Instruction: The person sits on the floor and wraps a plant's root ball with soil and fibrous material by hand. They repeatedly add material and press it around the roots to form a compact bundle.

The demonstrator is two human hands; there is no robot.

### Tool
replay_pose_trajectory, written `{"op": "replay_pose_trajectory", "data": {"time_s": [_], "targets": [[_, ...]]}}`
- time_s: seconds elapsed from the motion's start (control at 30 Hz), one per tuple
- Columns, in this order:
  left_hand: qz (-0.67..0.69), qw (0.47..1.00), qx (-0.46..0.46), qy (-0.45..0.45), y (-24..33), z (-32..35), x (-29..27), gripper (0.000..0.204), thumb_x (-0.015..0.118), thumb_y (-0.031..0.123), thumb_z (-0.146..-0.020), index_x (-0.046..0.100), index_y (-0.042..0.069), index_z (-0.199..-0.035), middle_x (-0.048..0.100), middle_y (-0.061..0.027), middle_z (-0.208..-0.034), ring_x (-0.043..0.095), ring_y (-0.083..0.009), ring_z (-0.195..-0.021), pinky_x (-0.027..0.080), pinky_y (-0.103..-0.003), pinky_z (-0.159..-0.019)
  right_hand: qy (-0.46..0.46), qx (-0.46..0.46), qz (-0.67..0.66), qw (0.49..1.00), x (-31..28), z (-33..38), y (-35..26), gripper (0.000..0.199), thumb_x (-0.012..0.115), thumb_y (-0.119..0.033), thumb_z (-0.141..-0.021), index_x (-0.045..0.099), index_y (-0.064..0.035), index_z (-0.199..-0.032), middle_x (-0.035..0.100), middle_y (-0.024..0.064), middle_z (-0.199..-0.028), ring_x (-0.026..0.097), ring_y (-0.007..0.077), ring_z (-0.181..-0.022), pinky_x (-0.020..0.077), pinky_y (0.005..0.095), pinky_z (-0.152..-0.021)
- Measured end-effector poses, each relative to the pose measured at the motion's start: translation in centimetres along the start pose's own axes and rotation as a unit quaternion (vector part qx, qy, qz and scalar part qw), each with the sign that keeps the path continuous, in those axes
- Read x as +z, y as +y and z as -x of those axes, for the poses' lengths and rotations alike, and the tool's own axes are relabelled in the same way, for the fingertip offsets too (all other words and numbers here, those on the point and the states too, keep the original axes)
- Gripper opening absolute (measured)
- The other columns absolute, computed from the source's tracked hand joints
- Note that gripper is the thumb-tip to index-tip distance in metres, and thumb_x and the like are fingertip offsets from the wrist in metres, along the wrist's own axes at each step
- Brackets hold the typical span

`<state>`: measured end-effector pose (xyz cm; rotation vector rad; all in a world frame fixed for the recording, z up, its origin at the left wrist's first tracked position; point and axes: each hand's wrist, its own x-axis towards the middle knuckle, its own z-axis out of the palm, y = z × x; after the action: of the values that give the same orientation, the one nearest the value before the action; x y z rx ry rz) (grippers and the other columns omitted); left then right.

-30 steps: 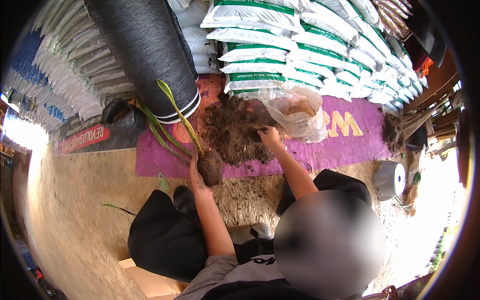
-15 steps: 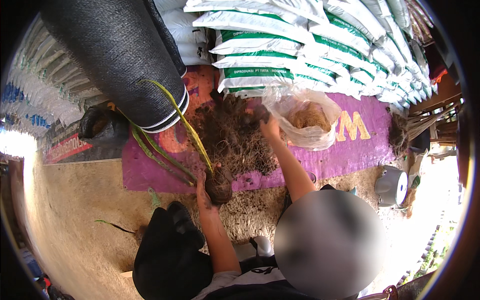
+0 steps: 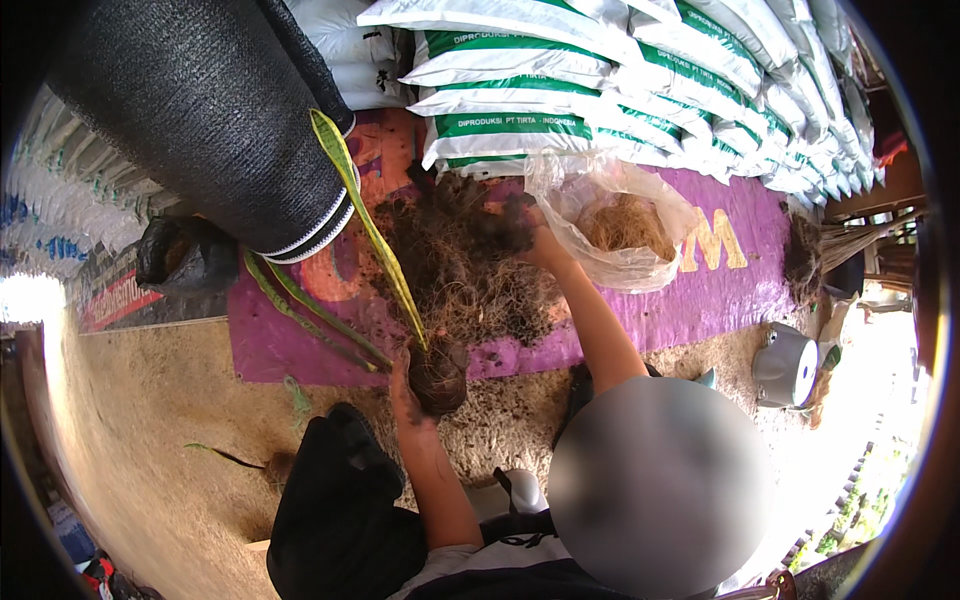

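Observation:
My left hand (image 3: 408, 385) is closed around the side of a snake plant's brown root ball (image 3: 440, 378), held just in front of the purple sheet's near edge. One long yellow-edged leaf (image 3: 372, 228) rises from it; other green leaves (image 3: 320, 318) slant away to the left. Past the root ball lies a heap of dark soil and stringy roots (image 3: 455, 265). My right hand (image 3: 542, 246) reaches into the heap's far right side, beside the clear plastic bag (image 3: 655, 270) of brown fibre (image 3: 625, 225). Its fingers blend into the dark soil and cannot be made out.
Stacked white-and-green sacks (image 3: 510, 130) line the back. A large black mesh roll (image 3: 215, 120) stands at upper left, near a black plastic bag (image 3: 188, 258). To the right is a grey pot (image 3: 783, 368). A small plant (image 3: 278, 468) lies at lower left.
The view has shifted slightly. The plant's tall leaf looks straighter, while the root ball stays in my left hand. My right hand remains at the heap's far right side.

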<state>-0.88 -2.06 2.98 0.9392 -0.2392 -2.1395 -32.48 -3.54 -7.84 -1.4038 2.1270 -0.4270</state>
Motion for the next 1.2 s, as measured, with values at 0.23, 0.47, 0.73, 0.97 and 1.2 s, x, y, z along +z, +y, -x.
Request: {"op": "replay_pose_trajectory", "data": {"time_s": [0.23, 0.47, 0.73, 0.97, 1.2], "targets": [[-0.008, 0.999, -0.037, 0.001, -0.5, -0.6, -0.7, 0.045, 0.049, 0.039, -0.087, 0.053, 0.003, -0.113, 0.058, -0.0159, -0.106, 0.060, -0.0306, -0.091, 0.052, -0.042, -0.074, 0.035, 0.100, -0.031, 0.994, 0.7, -3.6, -2.3, 0.078, 0.067, -0.036, -0.075, 0.032, -0.0017, -0.136, 0.030, 0.0276, -0.138, 0.031, 0.0414, -0.126, 0.0310, 0.0440, -0.103], [0.032, 0.998, -0.042, -0.017, -0.4, -0.8, -0.9, 0.039, 0.057, 0.028, -0.087, 0.052, 0.000, -0.114, 0.060, -0.0182, -0.108, 0.061, -0.0294, -0.096, 0.052, -0.042, -0.083, 0.140, 0.053, -0.033, 0.988, 4.5, -6.0, 0.4, 0.082, 0.073, -0.043, -0.067, 0.040, 0.0003, -0.129, 0.046, 0.0233, -0.125, 0.041, 0.0382, -0.118, 0.0369, 0.0425, -0.098], [0.040, 0.996, -0.023, -0.070, 0.6, -0.2, -0.7, 0.039, 0.055, 0.029, -0.088, 0.051, 0.000, -0.114, 0.061, -0.0172, -0.107, 0.062, -0.0294, -0.094, 0.053, -0.040, -0.080, 0.083, 0.023, 0.046, 0.995, 4.3, -5.3, -4.8, 0.066, 0.073, -0.040, -0.069, 0.052, -0.0011, -0.118, 0.048, 0.0222, -0.120, 0.039, 0.0395, -0.120, 0.0357, 0.0455, -0.098], [0.001, 1.000, 0.003, 0.012, 0.4, 0.0, -0.1, 0.040, 0.055, 0.030, -0.087, 0.052, 0.001, -0.115, 0.061, -0.0168, -0.106, 0.062, -0.0289, -0.091, 0.053, -0.040, -0.077, 0.037, 0.018, 0.005, 0.999, 5.4, -5.0, -4.1, 0.063, 0.072, -0.042, -0.070, 0.054, -0.0054, -0.118, 0.045, 0.0201, -0.127, 0.041, 0.0382, -0.119, 0.0379, 0.0455, -0.096], [0.029, 0.999, -0.030, -0.013, 0.4, -0.7, -0.2, 0.042, 0.056, 0.032, -0.086, 0.052, 0.002, -0.115, 0.061, -0.0177, -0.107, 0.062, -0.0286, -0.093, 0.053, -0.041, -0.079, 0.118, -0.048, 0.061, 0.990, 5.0, -4.0, -2.0, 0.058, 0.073, -0.039, -0.068, 0.058, -0.0077, -0.115, 0.054, 0.0192, -0.117, 0.053, 0.0359, -0.105, 0.0436, 0.0431, -0.090]]}}
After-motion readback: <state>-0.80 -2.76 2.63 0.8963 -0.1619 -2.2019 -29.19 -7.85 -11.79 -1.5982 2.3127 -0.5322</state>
